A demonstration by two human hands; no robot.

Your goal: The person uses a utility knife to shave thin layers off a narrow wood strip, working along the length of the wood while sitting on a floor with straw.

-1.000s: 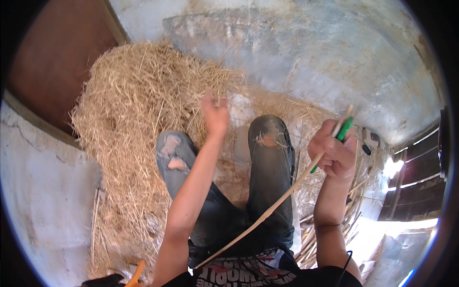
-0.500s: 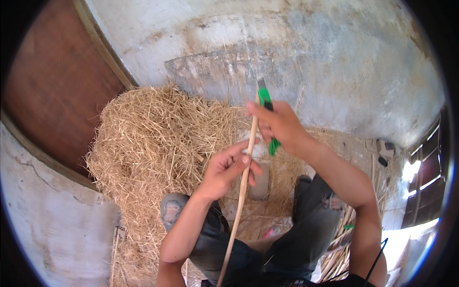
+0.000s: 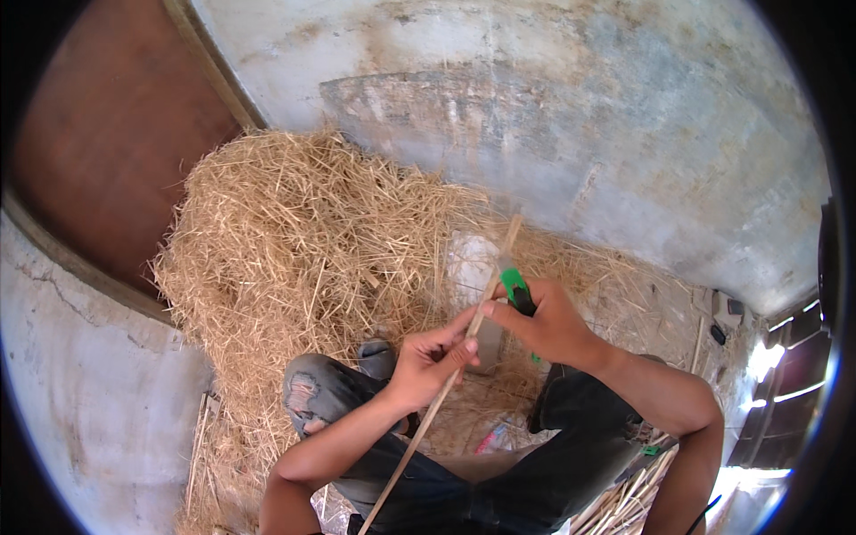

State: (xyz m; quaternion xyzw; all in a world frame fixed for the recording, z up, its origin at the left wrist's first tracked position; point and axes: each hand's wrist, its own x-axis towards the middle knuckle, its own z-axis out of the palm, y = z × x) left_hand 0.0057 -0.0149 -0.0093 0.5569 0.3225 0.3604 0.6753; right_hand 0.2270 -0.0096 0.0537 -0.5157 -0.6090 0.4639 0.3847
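Between my knees a long, thin pale strip (image 3: 417, 437), looking like bamboo or wood, runs slantwise from my lap up to the far right. My left hand (image 3: 426, 366) is closed on its middle, with the thumb on top. Higher up, my right hand (image 3: 555, 328) grips a green and black utility knife (image 3: 517, 291), its thumb pressed near the strip. The knife's blade lies against or right beside the strip's upper part; I cannot tell whether it cuts in. Past the blade the strip's far end sticks out free.
A big heap of straw (image 3: 294, 232) fills the left and far side, against a stained wall (image 3: 606, 116) and a brown panel (image 3: 107, 160). A pale block (image 3: 471, 267) stands beyond my hands. Several thin sticks (image 3: 624, 495) lie by my right thigh. Dark small objects (image 3: 719, 333) sit far right.
Both hands have come lower and nearer my lap. The knife has moved down along the strip, so the strip's end now shows beyond the blade. The view has shifted slightly.
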